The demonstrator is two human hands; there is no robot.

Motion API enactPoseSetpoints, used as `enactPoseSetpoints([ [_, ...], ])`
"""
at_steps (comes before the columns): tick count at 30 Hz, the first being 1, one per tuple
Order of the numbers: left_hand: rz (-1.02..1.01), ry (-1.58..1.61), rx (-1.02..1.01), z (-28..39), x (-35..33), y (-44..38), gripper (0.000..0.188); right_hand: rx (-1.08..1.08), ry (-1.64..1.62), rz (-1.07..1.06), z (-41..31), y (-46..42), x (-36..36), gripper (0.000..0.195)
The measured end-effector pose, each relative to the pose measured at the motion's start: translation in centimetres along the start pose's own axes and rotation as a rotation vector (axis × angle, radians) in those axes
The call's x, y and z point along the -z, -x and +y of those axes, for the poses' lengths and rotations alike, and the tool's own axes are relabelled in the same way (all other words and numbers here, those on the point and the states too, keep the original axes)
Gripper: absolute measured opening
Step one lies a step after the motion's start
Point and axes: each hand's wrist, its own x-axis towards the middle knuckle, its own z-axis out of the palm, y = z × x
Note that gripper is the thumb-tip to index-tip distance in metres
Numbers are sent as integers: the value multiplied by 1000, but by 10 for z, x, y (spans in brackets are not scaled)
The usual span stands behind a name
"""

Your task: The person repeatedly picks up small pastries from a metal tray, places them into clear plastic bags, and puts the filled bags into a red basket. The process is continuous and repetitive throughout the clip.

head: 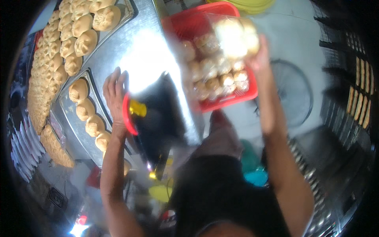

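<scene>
My right hand (pixel 260 57) grips a clear plastic bag of pale bread buns (pixel 235 37), blurred and partly washed out by glare. The bag is above the far right part of a red plastic basket (pixel 226 104), which holds several more bagged buns (pixel 214 84). My left hand (pixel 113 93) is over the stainless steel table (pixel 111 56), fingers extended and nothing visible in them. Close beside its wrist is a dark object (pixel 161 109) with a red curved edge and yellow patches; its exact kind is unclear. A metal tray (pixel 66 103) with a row of buns (pixel 86 109) lies left of that hand.
Large trays of baked buns (pixel 59 50) cover the table's far left. A wheel-like round object (pixel 288 91) stands on the pale floor (pixel 293 38) at right. Long bread sticks (pixel 359 103) sit on a rack at the right rim. A yellow plastic item (pixel 251 5) is at the top.
</scene>
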Motion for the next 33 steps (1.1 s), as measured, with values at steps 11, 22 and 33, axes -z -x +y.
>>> enactPoseSetpoints([
  [11,29,-70,-50,-7,-6,-2,55,445,1415,186,91,-135,-5,87],
  [22,-45,-5,-26,-6,2,-4,58,379,2046,-106,149,-108,61,60],
  [33,-14,19,-47,-7,0,-9,59,-210,2153,-580,123,-288,58,39],
])
